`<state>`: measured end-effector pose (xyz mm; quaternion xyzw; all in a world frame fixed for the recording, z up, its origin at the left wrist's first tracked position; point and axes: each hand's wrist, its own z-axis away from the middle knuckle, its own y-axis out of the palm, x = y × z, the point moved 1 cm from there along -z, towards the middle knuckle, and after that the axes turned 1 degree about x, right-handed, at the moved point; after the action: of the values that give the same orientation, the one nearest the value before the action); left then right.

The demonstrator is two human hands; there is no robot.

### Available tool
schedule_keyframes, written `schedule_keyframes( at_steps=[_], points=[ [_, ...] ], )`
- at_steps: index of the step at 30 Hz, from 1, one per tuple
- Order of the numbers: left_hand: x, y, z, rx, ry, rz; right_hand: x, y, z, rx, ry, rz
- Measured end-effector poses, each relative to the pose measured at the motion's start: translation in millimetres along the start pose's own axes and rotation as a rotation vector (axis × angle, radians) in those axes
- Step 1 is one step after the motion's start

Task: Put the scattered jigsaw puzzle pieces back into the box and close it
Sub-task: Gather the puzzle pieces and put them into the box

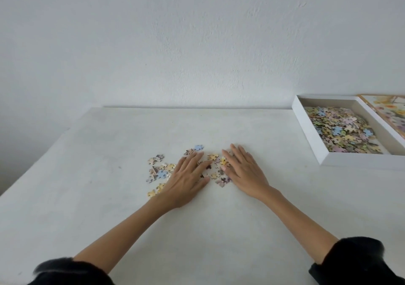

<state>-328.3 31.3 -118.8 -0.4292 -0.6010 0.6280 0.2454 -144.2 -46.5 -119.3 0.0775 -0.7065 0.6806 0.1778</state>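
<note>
On the white table (109, 197), closest in, both hands lay flat with fingers spread, holding nothing: left hand (186, 179) and right hand (243, 173) bracketing the last loose puzzle pieces (161, 170). Those looked thin, light and slidey, so I'd guess raking them into a heap and scooping from underneath beats pinching. Further back right sat the open box (306, 131), already full of pieces, with its lid (392, 109) just beside it
</note>
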Motion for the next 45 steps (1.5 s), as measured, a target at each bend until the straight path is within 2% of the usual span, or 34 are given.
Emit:
schedule_keyframes(
  at_steps=[4, 7, 12, 17, 21, 26, 31, 35, 41, 45],
  points=[
    [15, -8, -8, -0.085, 0.036, 0.092, 14, 3, 1, 0.051, -0.016, -0.061],
    [31, -16, 8, -0.124, 0.001, 0.071, 23, 5, 0, 0.123, -0.085, 0.002],
    [63, -22, 48, 0.011, -0.133, -0.021, 33, 10, -10, 0.124, -0.108, 0.069],
    [63, -21, 30, 0.063, -0.175, -0.016, 46, 14, -29, 0.131, -0.103, 0.052],
    [66, -21, 6, 0.058, -0.142, 0.031, 48, 13, -53, 0.135, -0.127, 0.053],
    [71, -27, -3, 0.018, -0.072, 0.097, 47, 9, -68, 0.159, -0.273, 0.036],
    [76, -24, -5, -0.082, -0.037, 0.151, 47, 11, -68, -0.001, -0.346, 0.041],
    [74, -25, -4, -0.099, -0.030, 0.122, 43, 13, -66, -0.052, -0.332, -0.029],
    [74, -26, -6, -0.073, -0.012, 0.109, 31, 3, -53, 0.055, -0.330, -0.188],
    [70, -28, -10, -0.030, 0.026, 0.126, 25, 2, -44, 0.118, -0.372, -0.065]
  ],
)
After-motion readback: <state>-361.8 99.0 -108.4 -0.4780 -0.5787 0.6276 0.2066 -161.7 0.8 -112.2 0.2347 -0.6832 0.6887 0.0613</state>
